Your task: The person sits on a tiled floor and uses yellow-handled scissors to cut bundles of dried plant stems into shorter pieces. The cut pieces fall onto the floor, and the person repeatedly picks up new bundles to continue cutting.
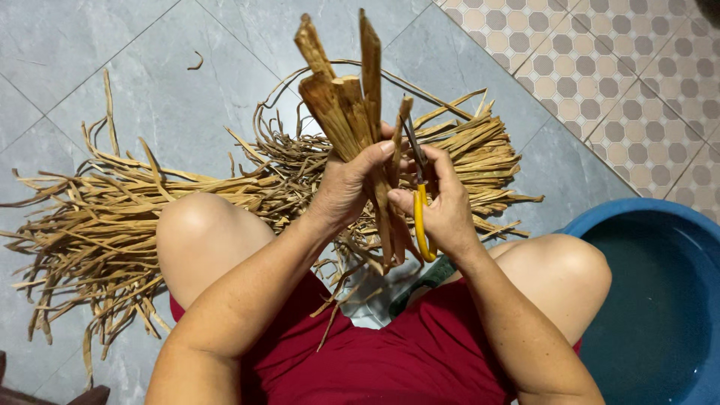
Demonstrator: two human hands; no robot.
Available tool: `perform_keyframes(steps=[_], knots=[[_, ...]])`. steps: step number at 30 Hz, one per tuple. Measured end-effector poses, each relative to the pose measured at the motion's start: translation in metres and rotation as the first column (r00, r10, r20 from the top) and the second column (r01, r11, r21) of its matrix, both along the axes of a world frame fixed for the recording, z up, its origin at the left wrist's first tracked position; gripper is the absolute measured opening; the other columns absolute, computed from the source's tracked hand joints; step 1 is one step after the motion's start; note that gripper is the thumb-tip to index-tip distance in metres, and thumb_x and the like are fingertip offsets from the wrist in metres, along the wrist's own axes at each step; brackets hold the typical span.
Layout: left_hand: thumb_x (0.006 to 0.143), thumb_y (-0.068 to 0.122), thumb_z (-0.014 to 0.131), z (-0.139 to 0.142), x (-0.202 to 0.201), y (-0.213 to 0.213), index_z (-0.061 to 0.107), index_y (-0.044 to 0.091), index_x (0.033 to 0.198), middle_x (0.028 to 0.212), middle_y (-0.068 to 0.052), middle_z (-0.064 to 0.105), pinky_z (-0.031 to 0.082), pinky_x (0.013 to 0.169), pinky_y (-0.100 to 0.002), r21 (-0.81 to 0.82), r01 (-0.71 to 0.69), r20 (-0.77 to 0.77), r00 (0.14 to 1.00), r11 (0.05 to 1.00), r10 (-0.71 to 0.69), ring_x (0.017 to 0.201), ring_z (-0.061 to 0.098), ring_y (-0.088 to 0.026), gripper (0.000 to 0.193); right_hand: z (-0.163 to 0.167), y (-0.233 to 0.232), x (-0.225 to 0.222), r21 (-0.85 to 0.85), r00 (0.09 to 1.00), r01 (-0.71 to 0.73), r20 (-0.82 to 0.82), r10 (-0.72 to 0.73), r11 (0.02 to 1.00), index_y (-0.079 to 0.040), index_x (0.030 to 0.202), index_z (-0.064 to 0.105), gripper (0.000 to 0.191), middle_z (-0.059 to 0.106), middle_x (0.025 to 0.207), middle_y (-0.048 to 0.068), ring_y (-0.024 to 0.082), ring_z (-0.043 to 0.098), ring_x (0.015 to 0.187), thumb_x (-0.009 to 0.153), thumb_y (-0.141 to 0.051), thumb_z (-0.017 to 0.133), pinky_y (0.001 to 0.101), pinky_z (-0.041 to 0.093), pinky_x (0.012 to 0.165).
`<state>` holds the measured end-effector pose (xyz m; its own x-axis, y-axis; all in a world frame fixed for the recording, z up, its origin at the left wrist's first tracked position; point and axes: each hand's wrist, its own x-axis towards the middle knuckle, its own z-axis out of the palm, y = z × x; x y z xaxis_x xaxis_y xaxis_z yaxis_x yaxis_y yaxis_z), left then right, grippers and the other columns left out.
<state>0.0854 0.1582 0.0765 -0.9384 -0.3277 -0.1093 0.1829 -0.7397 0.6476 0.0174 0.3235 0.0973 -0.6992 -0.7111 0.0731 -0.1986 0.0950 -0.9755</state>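
Observation:
My left hand (346, 184) grips a small bunch of dried tan plant strips (341, 90), holding them upright in front of me. My right hand (444, 206) holds scissors with yellow handles (421, 217), blades pointing up beside the bunch near one thin strip. Both hands are close together above my lap, between my bare knees. The scissor blades are partly hidden by my fingers.
A large heap of dried tan strips (112, 217) lies across the grey tiled floor (90, 45) from left to middle. A blue plastic basin (660, 300) stands at the lower right. Patterned tiles (615, 67) fill the upper right corner. Red clothing covers my lap.

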Motion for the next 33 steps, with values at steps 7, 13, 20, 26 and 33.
perform_keyframes(steps=[7,13,20,26,33], knots=[[0.093,0.015,0.076,-0.006,-0.001,0.005,0.060,0.000,0.126,0.104,-0.010,0.071,0.061,0.078,-0.031,0.047,0.047,0.030,0.998,0.998,-0.049,0.088,0.071,-0.018,0.039,0.009,-0.004,0.004,0.012,0.988,0.072,-0.136,-0.070,0.997,-0.007,0.136,0.054,0.056,0.071,0.122,0.001,0.009,0.069,0.108,0.090,-0.017,0.083,0.0269,0.057,0.096],[0.091,0.014,0.079,-0.009,-0.001,0.010,0.060,0.001,0.126,0.102,-0.008,0.070,0.061,0.075,-0.028,0.021,0.012,0.054,0.998,1.000,-0.013,0.086,0.071,-0.017,0.041,0.010,-0.006,0.007,0.187,0.942,0.234,-0.286,-0.175,0.954,-0.010,0.125,0.064,0.053,0.074,0.092,0.000,0.007,0.062,0.074,0.082,-0.024,0.091,0.0261,0.054,0.068],[0.092,0.014,0.078,-0.009,0.001,0.010,0.061,0.002,0.125,0.101,-0.008,0.071,0.060,0.074,-0.027,0.022,-0.001,0.080,0.997,1.000,-0.001,0.084,0.071,-0.016,0.039,0.005,-0.006,0.009,0.077,0.940,0.198,-0.299,-0.167,0.977,-0.008,0.123,0.066,0.043,0.076,0.097,0.000,0.006,0.071,0.088,0.086,-0.017,0.087,0.0235,0.059,0.079],[0.091,0.012,0.077,-0.010,0.001,0.012,0.059,0.000,0.125,0.102,-0.010,0.071,0.061,0.079,-0.029,0.047,0.006,0.062,0.998,0.999,-0.009,0.091,0.073,-0.017,0.040,-0.002,-0.004,0.005,0.001,0.984,0.170,-0.058,-0.170,0.985,-0.005,0.121,0.068,0.031,0.069,0.093,-0.001,0.006,0.061,0.081,0.094,-0.013,0.081,0.0221,0.052,0.073],[0.092,0.016,0.074,-0.010,0.003,0.012,0.057,0.000,0.131,0.108,-0.012,0.074,0.059,0.075,-0.029,-0.036,0.039,0.122,0.992,0.999,-0.034,0.083,0.069,-0.016,0.045,-0.005,0.001,-0.015,-0.149,0.970,0.244,0.020,-0.244,0.958,-0.007,0.132,0.055,0.036,0.062,0.099,0.001,0.007,0.058,0.086,0.101,-0.006,0.073,0.0222,0.050,0.077]])
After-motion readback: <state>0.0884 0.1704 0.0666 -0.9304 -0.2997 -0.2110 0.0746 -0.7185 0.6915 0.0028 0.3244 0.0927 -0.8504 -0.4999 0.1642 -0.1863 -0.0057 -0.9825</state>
